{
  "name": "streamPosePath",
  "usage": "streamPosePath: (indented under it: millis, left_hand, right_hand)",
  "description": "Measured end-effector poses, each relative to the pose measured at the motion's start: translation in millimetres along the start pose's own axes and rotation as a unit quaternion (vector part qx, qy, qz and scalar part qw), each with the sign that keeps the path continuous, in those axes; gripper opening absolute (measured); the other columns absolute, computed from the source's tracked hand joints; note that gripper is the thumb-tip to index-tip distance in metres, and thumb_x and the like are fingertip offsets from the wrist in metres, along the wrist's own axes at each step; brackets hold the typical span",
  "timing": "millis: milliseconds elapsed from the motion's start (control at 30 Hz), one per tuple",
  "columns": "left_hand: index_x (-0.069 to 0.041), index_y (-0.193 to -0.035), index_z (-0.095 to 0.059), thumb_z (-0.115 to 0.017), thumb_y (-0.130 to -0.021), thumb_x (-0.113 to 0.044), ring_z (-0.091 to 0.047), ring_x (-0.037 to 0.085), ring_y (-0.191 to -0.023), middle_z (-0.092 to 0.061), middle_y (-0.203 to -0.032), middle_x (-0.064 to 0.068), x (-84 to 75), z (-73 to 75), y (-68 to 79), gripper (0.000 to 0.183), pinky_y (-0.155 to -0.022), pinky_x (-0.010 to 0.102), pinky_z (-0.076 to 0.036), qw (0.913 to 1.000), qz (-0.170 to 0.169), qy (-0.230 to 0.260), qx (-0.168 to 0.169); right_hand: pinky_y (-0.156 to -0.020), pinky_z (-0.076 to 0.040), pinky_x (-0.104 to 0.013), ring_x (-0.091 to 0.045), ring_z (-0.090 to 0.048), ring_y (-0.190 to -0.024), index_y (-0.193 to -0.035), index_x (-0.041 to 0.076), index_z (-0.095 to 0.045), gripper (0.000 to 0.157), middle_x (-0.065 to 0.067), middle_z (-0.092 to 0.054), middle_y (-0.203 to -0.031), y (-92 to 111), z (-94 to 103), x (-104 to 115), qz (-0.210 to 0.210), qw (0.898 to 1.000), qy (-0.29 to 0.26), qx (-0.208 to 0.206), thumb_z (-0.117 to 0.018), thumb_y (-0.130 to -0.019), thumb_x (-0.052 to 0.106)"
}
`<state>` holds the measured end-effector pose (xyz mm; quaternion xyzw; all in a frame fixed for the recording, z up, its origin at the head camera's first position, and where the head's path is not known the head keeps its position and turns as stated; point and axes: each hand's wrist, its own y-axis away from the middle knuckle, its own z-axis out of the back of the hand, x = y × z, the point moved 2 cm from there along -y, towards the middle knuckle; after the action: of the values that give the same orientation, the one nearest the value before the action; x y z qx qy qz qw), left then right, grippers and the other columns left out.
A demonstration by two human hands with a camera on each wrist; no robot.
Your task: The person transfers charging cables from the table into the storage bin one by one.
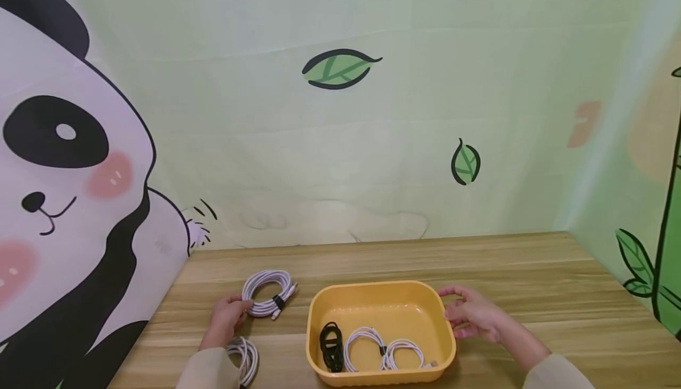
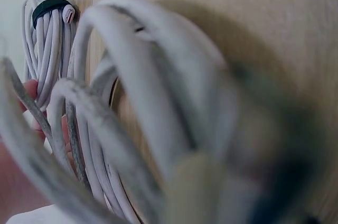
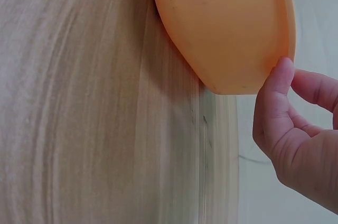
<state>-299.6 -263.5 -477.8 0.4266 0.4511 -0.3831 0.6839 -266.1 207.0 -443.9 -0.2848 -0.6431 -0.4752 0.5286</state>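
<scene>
Bin [image 1: 372, 301]: smooth plastic; shows glossy highlights along the inside, while the outer wall reads more matt in the right wrist view. Upper cable coil [image 1: 249, 288]: plastic-looking sheath, smooth, low sheen. Tie [image 1: 278, 301] on that coil: matt, cloth-like strap. Lower cable coil [image 1: 252, 353]: similar sheath, dulled by grey smudges close up. Black cable [image 1: 332, 355]: plastic-looking. Tabletop [image 1: 521, 265]: wood-grain, smooth, satin. Backdrop [image 1: 266, 135]: printed cloth, faintly creased, mostly matt. Sleeves [image 1: 558, 373]: matt cloth.
</scene>
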Motion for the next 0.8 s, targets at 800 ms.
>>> streamPosePath:
  millis: [800]
  left_hand:
    - [0.011, -0.103, -0.042, -0.055, -0.076, 0.005, -0.052, 0.006, -0.065, -0.05, -0.073, -0.001, -9.0, -7.1, 3.6, 0.03, -0.062, 0.018, -0.047, 0.9969, 0.008, 0.068, 0.038]
  right_hand:
    - [-0.057, -0.052, -0.024, -0.012, -0.058, -0.067, -0.131, -0.003, -0.023, 0.062, -0.006, -0.054, -0.085, 0.1, -0.5, 1.1, -0.003, 1.0, 0.002, 0.0, -0.057, -0.08, 0.006]
